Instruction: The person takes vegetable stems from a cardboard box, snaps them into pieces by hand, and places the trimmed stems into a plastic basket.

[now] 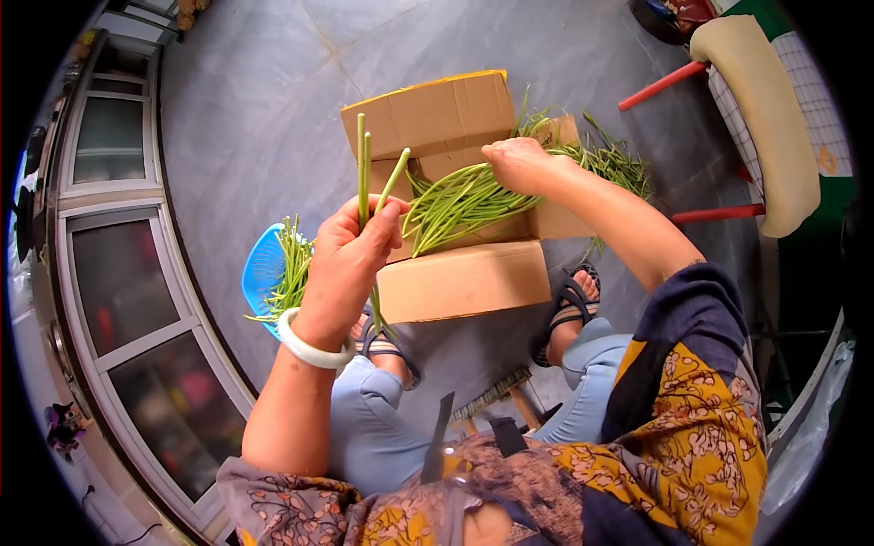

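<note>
Upright in my left hand [350, 237] are a few green garlic scapes [363, 168], their cut ends pointing up and their lower ends hanging beneath the fist. More garlic scapes [464, 205] lie in a loose bundle in the open cardboard box [464, 282] between my feet. My right hand [519, 166] is over the far right part of that bundle, fingers pinched together; what is in them, if anything, is too small to tell. At the left, next to my left wrist, a blue plastic basket [259, 264] holds shorter scape pieces [291, 273].
Thin scape tips [614, 168] spill over the box's right flap. A padded chair [765, 118] with red legs stands at the right. Glass-fronted cabinets [127, 282] line the left side. My sandalled feet [574, 300] flank the box on the grey floor [246, 118].
</note>
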Demonstrator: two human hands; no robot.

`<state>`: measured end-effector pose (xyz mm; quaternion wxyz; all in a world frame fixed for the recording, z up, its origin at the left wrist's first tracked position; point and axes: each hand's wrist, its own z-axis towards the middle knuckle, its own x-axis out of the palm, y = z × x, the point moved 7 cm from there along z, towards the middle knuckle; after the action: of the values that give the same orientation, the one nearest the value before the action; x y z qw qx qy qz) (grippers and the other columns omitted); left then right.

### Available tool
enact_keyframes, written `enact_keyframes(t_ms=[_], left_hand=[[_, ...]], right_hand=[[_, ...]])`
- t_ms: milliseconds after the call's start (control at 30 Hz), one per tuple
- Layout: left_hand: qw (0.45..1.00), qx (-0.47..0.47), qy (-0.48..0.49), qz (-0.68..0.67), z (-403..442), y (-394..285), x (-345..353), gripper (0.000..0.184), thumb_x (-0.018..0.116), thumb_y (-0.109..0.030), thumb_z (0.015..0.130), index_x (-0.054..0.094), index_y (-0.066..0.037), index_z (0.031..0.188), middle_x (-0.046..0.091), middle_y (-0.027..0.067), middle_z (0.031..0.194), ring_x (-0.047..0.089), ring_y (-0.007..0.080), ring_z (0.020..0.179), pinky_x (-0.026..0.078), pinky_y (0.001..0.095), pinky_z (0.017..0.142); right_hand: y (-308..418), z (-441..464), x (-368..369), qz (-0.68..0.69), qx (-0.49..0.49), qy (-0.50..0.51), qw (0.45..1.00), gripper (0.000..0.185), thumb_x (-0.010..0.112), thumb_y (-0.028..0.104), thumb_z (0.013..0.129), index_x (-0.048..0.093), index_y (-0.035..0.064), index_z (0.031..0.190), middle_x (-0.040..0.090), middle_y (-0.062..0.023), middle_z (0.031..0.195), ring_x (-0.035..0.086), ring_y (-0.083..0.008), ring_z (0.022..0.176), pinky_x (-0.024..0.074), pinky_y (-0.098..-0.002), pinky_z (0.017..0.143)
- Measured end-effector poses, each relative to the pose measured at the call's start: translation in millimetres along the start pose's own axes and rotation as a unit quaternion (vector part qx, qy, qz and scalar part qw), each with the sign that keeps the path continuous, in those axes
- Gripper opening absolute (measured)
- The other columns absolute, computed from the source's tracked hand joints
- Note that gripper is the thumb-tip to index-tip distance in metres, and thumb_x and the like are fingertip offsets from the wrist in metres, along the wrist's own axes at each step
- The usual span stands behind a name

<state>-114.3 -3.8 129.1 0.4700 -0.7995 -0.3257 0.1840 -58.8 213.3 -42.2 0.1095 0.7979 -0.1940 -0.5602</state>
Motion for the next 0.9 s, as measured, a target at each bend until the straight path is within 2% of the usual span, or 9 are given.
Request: enact_keyframes(t_ms=[233,267,400,467,567,700,733,833,900], left_hand=[[0.998,0.047,-0.031,0.038,10.8,2.2,-2.2,0.022,0.064,-0.022,0.096,0.065,-0.004,0.109,0.056,-0.0048,0.073,0.047,0.0023,0.063,0.033,0.0185,0.055],[0.997,0.051,-0.038,0.047,10.9,0.8,-3.8,0.022,0.064,-0.021,0.095,0.065,-0.003,0.109,0.057,-0.0045,0.074,0.048,0.0025,0.065,0.034,0.0188,0.056],[0.994,0.072,-0.058,0.061,18.4,5.5,-14.4,0.024,0.067,-0.018,0.093,0.065,-0.002,0.111,0.061,-0.0028,0.080,0.054,0.0037,0.072,0.039,0.0198,0.062],[0.991,0.087,-0.065,0.075,26.4,13.4,-21.0,0.029,0.071,-0.016,0.090,0.065,-0.001,0.114,0.064,-0.0008,0.088,0.058,0.0061,0.080,0.045,0.0213,0.073],[0.989,0.092,-0.041,0.107,22.8,5.3,-12.0,0.033,0.075,-0.015,0.087,0.066,-0.001,0.116,0.063,-0.0004,0.091,0.058,0.0070,0.084,0.047,0.0220,0.078],[0.990,0.092,0.053,0.093,18.1,3.9,8.3,0.034,0.077,-0.016,0.086,0.066,-0.002,0.114,0.064,-0.0014,0.092,0.057,0.0061,0.085,0.048,0.0228,0.077],[0.982,0.100,0.097,0.125,19.0,7.7,11.4,0.026,0.073,-0.017,0.090,0.068,-0.001,0.109,0.064,-0.0019,0.088,0.057,0.0063,0.082,0.048,0.0228,0.075],[0.985,0.056,0.118,0.110,19.0,13.0,10.0,0.021,0.067,-0.020,0.094,0.069,-0.001,0.105,0.064,-0.0021,0.082,0.055,0.0059,0.076,0.047,0.0218,0.071],[0.990,0.042,0.096,0.089,17.9,10.5,9.3,0.024,0.063,-0.024,0.097,0.070,-0.002,0.103,0.059,-0.0039,0.072,0.048,0.0045,0.064,0.040,0.0207,0.060]], right_hand=[[1.6,-14.3,-33.5,0.064,0.034,0.059,0.996,0.017,0.054,0.011,0.087,0.060,0.0002,0.100,0.066,-0.0192,0.099,0.063,-0.0366,0.098,0.0496,-0.0446,0.083],[5.2,-19.6,-39.8,0.111,0.011,0.051,0.992,0.017,0.053,0.010,0.087,0.060,-0.0010,0.098,0.066,-0.0210,0.097,0.062,-0.0381,0.096,0.0488,-0.0462,0.081],[38.4,-40.1,-96.9,0.094,-0.058,0.008,0.994,0.017,0.053,0.011,0.087,0.060,-0.0011,0.096,0.064,-0.0215,0.086,0.062,-0.0391,0.086,0.0480,-0.0466,0.077],[58.3,-49.8,-116.8,0.088,-0.076,0.021,0.993,0.017,0.051,0.014,0.089,0.060,0.0007,0.095,0.064,-0.0212,0.088,0.062,-0.0384,0.089,0.0482,-0.0472,0.078],[89.4,-64.3,-136.9,0.077,-0.118,0.015,0.990,0.018,0.051,0.016,0.090,0.060,0.0017,0.095,0.064,-0.0212,0.087,0.061,-0.0389,0.089,0.0480,-0.0478,0.079],[121.4,-80.8,-156.8,0.116,-0.185,-0.012,0.976,0.019,0.053,0.018,0.091,0.060,0.0015,0.096,0.064,-0.0210,0.084,0.062,-0.0397,0.086,0.0477,-0.0483,0.079],[122.8,-81.6,-158.0,0.120,-0.189,-0.023,0.974,0.020,0.053,0.019,0.091,0.060,0.0014,0.097,0.064,-0.0212,0.085,0.062,-0.0400,0.087,0.0477,-0.0480,0.079],[117.8,-80.9,-157.4,0.130,-0.198,-0.055,0.970,0.021,0.053,0.020,0.092,0.060,0.0017,0.100,0.065,-0.0209,0.088,0.062,-0.0396,0.089,0.0475,-0.0473,0.079],[108.4,-74.2,-149.8,0.134,-0.172,-0.035,0.975,0.022,0.053,0.021,0.092,0.060,0.0021,0.101,0.066,-0.0206,0.089,0.062,-0.0390,0.091,0.0473,-0.0468,0.080]])
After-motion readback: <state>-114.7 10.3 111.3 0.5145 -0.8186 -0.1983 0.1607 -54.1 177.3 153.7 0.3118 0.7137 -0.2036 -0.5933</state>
